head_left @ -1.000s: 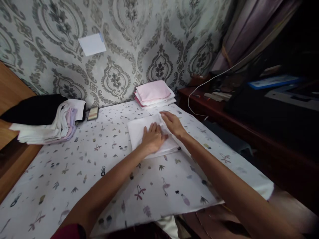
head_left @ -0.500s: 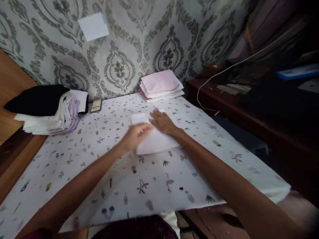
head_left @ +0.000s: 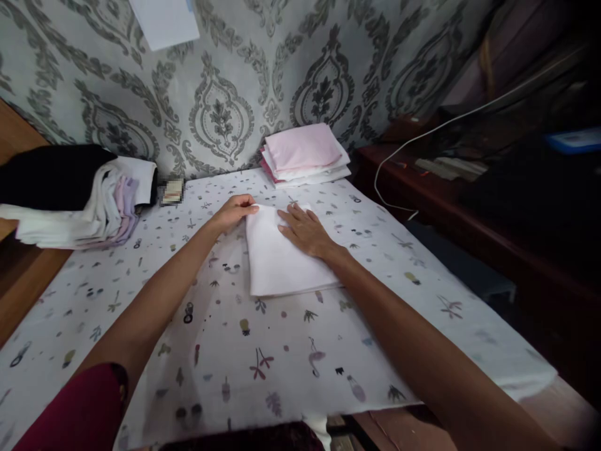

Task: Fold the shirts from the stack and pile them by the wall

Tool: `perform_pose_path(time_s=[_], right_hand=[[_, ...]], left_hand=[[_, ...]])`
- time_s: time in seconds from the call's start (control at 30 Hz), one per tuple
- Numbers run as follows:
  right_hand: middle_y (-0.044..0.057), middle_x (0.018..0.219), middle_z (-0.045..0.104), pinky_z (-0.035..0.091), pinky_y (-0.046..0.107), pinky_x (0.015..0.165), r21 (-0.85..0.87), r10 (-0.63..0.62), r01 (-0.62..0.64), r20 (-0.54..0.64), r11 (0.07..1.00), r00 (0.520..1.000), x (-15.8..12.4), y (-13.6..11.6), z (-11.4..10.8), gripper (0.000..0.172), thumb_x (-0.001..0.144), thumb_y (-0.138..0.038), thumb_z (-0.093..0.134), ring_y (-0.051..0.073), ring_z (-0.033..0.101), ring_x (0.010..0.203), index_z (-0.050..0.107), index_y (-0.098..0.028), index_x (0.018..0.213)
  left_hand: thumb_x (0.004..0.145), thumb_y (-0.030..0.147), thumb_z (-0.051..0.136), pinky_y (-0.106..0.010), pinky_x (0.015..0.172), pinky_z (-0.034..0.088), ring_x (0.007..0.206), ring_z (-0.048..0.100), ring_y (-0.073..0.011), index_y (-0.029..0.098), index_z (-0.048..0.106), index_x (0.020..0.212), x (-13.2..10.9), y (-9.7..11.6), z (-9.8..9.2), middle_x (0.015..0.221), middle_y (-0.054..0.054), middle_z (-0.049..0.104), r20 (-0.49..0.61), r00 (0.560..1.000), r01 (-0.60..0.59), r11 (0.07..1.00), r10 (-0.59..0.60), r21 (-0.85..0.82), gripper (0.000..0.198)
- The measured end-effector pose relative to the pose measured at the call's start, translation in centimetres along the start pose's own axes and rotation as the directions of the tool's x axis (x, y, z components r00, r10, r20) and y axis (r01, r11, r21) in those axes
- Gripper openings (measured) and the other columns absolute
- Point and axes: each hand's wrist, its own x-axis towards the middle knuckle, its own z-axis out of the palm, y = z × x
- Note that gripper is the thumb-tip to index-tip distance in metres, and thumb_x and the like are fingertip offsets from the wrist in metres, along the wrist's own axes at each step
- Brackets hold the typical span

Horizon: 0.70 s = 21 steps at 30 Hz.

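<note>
A folded white cloth [head_left: 275, 263] lies flat on a table covered with a patterned sheet [head_left: 225, 351]. My left hand [head_left: 233, 211] pinches the cloth's far left corner, fingers curled on it. Flat on the cloth's far right part rests my right hand [head_left: 305, 228], fingers stretched out and pressing down.
A stack of folded pink and white cloths [head_left: 304, 154] sits at the back by the patterned wall. At the left, a pile of white, lilac and black cloths [head_left: 75, 197] rests beside a small card [head_left: 171, 191]. A dark wooden bench [head_left: 469, 238] with a white cable [head_left: 399, 160] runs along the right.
My left hand lifted off the middle of the cloth, swept left and now grips its far left corner. My right hand stayed flat on the cloth.
</note>
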Motion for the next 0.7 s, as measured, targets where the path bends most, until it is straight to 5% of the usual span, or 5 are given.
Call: perform_pose_path(time_s=[0.13, 0.3, 0.4, 0.53, 0.7], right_hand=[[0.009, 0.165, 0.029, 0.006, 0.055, 0.124, 0.031, -0.005, 0.006, -0.018, 0.999, 1.000, 0.0, 0.2, 0.2, 0.061, 0.099, -0.057, 0.036, 0.031, 0.015, 0.154, 0.045, -0.025, 0.150], [0.007, 0.165, 0.029, 0.007, 0.056, 0.124, -0.002, -0.007, 0.007, -0.020, 1.000, 1.000, 0.2, 0.3, 0.6, 0.060, 0.099, -0.058, 0.034, 0.031, 0.016, 0.154, 0.046, -0.027, 0.149], [0.010, 0.165, 0.028, 0.008, 0.058, 0.123, -0.030, 0.001, -0.001, 0.002, 1.000, 1.000, 0.1, 0.4, 0.4, 0.061, 0.100, -0.056, 0.034, 0.032, 0.014, 0.154, 0.045, -0.023, 0.150], [0.009, 0.164, 0.031, 0.009, 0.063, 0.121, -0.007, -0.009, 0.010, 0.059, 1.000, 0.998, 0.4, 0.2, -0.4, 0.059, 0.099, -0.056, 0.038, 0.036, 0.017, 0.153, 0.047, -0.025, 0.148], [0.006, 0.165, 0.029, 0.004, 0.060, 0.123, 0.002, -0.155, 0.155, 0.122, 0.988, 0.980, 2.7, -3.0, -0.4, 0.055, 0.100, -0.054, 0.037, 0.033, 0.015, 0.154, 0.049, -0.026, 0.147]], left_hand=[[0.075, 0.037, 0.060, -0.025, 0.062, 0.034, 0.064, 0.041, -0.0132, 0.022, 0.047, 0.073, 0.8, -1.1, -0.3, 0.067, 0.004, 0.045, 0.034, 0.999, -0.034, 0.995, 0.037, -0.090, 0.020], [0.085, 0.039, 0.054, -0.027, 0.068, 0.033, 0.069, 0.043, -0.0161, 0.022, 0.047, 0.071, 1.6, -2.1, -0.4, 0.067, 0.002, 0.047, 0.073, 0.992, -0.123, 0.934, 0.104, 0.335, 0.024], [0.091, 0.035, 0.048, -0.032, 0.079, 0.036, 0.085, 0.050, -0.0214, 0.022, 0.054, 0.083, 0.4, -1.6, -0.1, 0.083, -0.003, 0.058, -0.019, 0.984, -0.143, 0.842, 0.178, 0.521, 0.017], [0.093, 0.031, 0.044, -0.031, 0.077, 0.039, 0.085, 0.053, -0.0202, 0.021, 0.053, 0.090, -6.4, 0.8, 0.2, 0.090, -0.005, 0.061, -0.099, 0.964, -0.166, 0.853, 0.245, 0.494, 0.014], [0.087, 0.035, 0.053, -0.029, 0.062, 0.034, 0.069, 0.053, -0.0175, 0.022, 0.048, 0.074, -17.2, 4.4, 2.2, 0.076, -0.001, 0.061, 0.194, 0.981, -0.136, 0.820, 0.031, 0.557, 0.019]])
